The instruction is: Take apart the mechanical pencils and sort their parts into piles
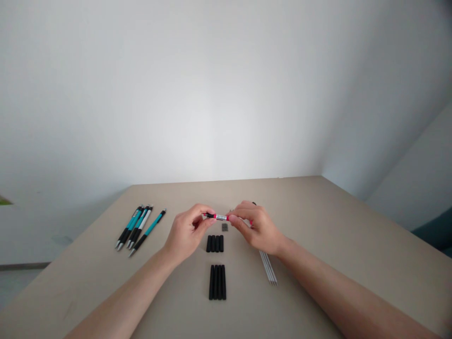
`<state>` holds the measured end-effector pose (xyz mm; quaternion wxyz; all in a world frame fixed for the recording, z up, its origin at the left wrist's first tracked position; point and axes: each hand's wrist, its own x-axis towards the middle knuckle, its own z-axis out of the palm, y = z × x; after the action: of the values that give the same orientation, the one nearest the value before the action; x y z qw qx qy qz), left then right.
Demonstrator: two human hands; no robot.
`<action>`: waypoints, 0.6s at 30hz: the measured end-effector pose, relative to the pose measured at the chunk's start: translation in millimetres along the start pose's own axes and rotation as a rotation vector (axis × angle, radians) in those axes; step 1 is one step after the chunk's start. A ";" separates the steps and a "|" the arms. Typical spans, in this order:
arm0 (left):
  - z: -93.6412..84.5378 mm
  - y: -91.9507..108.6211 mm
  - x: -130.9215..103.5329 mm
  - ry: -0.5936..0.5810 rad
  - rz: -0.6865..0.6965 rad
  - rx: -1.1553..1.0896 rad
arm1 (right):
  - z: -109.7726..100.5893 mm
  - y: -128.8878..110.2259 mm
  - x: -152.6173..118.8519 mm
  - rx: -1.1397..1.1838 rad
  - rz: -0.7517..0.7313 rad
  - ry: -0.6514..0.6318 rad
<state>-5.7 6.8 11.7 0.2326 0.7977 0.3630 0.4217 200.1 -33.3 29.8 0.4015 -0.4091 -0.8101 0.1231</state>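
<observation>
Between my two hands a pink pen (pixel 221 217) with a silver-white printed band is held level above the table. My left hand (pixel 187 230) is closed, thumb and fingers pinching its black end. On the other side my right hand (pixel 260 228) grips the pink end, which is mostly hidden by the fingers. Just below the pen lie several small grey pieces (pixel 225 227), too small to name. Nearer me is a row of short black sleeves (pixel 215 244), with a row of longer black tubes (pixel 217 282) in front. White pen refills (pixel 269 268) lie partly under my right hand.
Several assembled pens (pixel 134 227), teal or white with black grips, lie at the left. One teal pen (pixel 148 231) rests slightly apart from them. The beige table (pixel 300 197) meets a white wall (pixel 212 94) at its back edge.
</observation>
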 end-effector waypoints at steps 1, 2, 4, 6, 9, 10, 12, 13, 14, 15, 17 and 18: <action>0.2 -0.5 -0.4 -0.009 0.004 -0.005 | 0.7 -0.1 0.0 0.011 0.013 -0.010; 0.4 -1.0 -0.8 -0.016 0.008 -0.010 | 1.2 -0.3 0.1 0.018 0.021 -0.019; 0.7 -1.2 -0.9 -0.015 0.008 -0.016 | 1.0 -0.2 0.6 0.023 0.034 -0.016; 1.0 -0.8 -0.3 -0.002 -0.005 -0.024 | -1.3 2.7 1.5 -0.007 0.067 0.027; 0.7 0.3 1.4 0.024 -0.043 -0.048 | -10.9 15.8 2.8 -0.188 0.251 0.196; 0.4 0.5 1.9 0.033 -0.058 -0.050 | -15.9 22.3 2.9 -0.281 0.351 0.262; -0.3 0.7 2.6 0.054 -0.084 -0.034 | -27.6 36.5 2.0 -0.456 0.559 0.280; -0.7 0.6 2.7 0.062 -0.093 -0.021 | -33.7 43.3 1.0 -0.514 0.660 0.241; -1.1 0.5 2.9 0.067 -0.101 -0.008 | -39.4 49.4 -0.3 -0.548 0.756 0.187; -1.4 0.2 3.0 0.071 -0.107 0.006 | -44.3 54.7 -1.6 -0.568 0.832 0.134; -2.0 -0.1 3.4 0.076 -0.117 0.032 | -50.9 62.1 -4.2 -0.605 0.921 0.044; -2.4 -0.3 3.8 0.078 -0.121 0.044 | -52.6 64.4 -5.1 -0.610 0.948 0.003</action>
<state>-6.3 10.1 14.7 0.2260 0.7621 0.4286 0.4295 277.7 -3.1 27.0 0.1669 -0.8260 -0.5361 0.0497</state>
